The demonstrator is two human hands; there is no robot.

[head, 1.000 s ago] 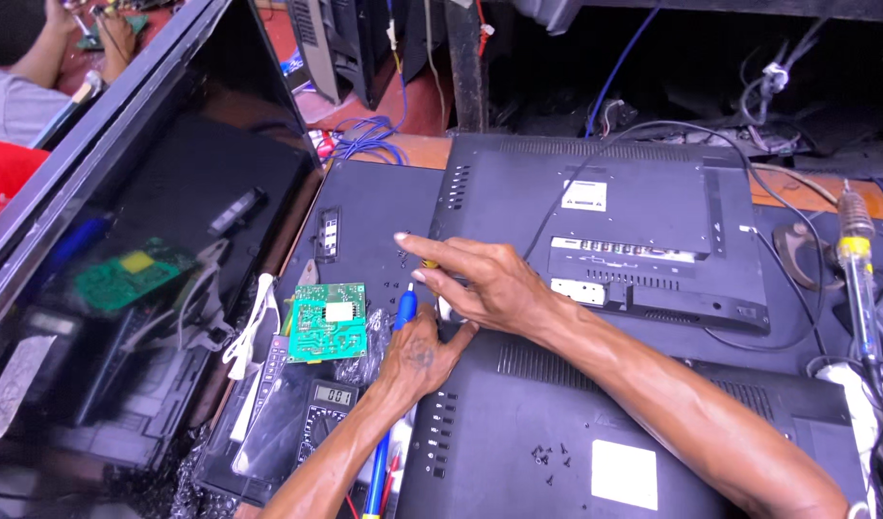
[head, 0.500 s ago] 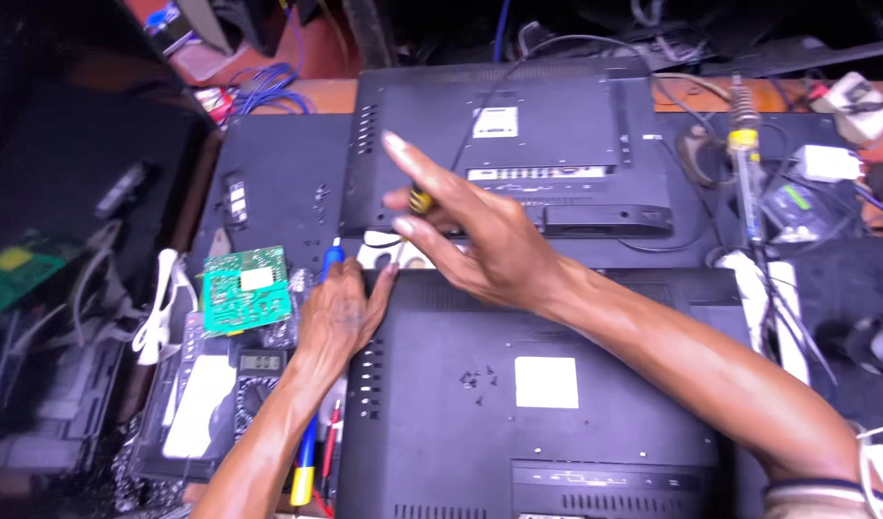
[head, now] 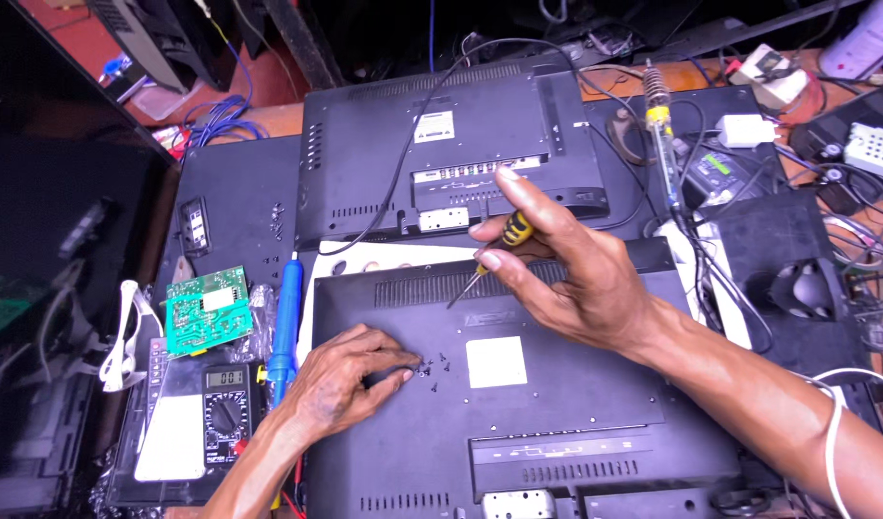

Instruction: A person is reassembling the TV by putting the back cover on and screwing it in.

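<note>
My right hand (head: 566, 264) grips a small screwdriver with a yellow and black handle (head: 514, 231); its tip hovers over the top vents of the near black monitor back (head: 557, 423). My left hand (head: 350, 375) rests on that same back cover, fingertips touching several small loose black screws (head: 434, 365) beside a white square label (head: 496, 361). A second black monitor back (head: 460, 154) lies just beyond, with a black cable draped over it.
A green circuit board (head: 208, 309), a blue-handled tool (head: 286, 317) and a digital multimeter (head: 226, 408) lie left of the near monitor. A soldering iron (head: 662, 135), a black fan (head: 802, 288), adapters and tangled wires crowd the right. A large dark panel (head: 57, 269) leans at far left.
My left hand moved from the gap by the blue tool onto the near monitor back, at the loose screws. My right hand with the screwdriver shifted over the near monitor's top edge. The view moved closer.
</note>
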